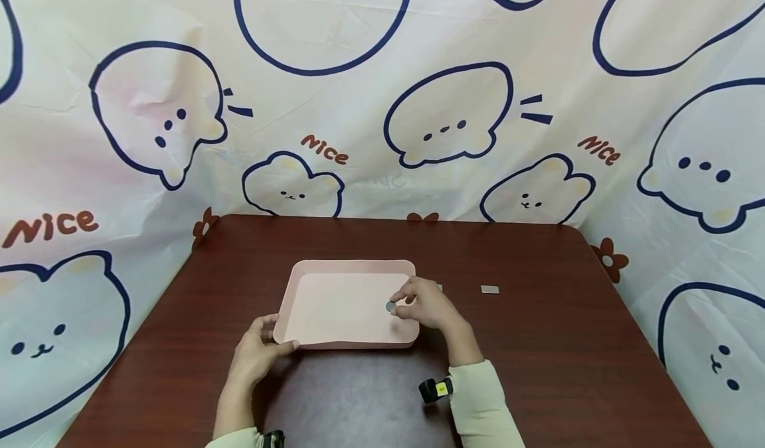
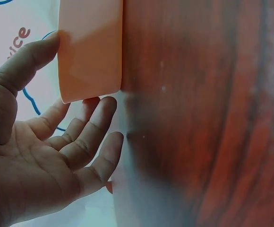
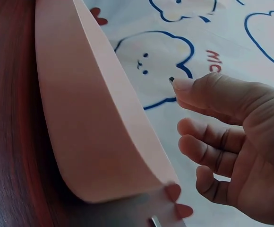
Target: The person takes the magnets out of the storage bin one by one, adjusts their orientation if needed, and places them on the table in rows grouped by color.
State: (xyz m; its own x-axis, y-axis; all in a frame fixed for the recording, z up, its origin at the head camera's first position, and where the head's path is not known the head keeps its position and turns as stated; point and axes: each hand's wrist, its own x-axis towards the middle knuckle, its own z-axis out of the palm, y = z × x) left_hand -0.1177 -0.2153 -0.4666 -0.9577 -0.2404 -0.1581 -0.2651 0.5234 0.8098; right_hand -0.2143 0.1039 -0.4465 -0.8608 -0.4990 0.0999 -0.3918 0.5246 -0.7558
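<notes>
A pale pink rectangular tray (image 1: 343,344) lies on the table. My left hand (image 1: 254,355) holds its near left corner. In the left wrist view, that hand's thumb touches one side of the tray's corner (image 2: 90,52), with fingertips against the adjoining side. Over the tray's right part, my right hand (image 1: 427,304) pinches a small round grey-blue disc (image 1: 390,306) between thumb and forefinger. Only a dark sliver of the disc (image 3: 171,80) shows at the thumb tip in the right wrist view; the other fingers are bent loosely.
A small flat silvery rectangle (image 1: 490,289) lies on the dark red-brown table (image 1: 538,342), right of the tray. Another light piece (image 1: 440,287) peeks out behind the right hand, mostly hidden. A cartoon-printed cloth (image 1: 358,116) hangs behind and beside the table.
</notes>
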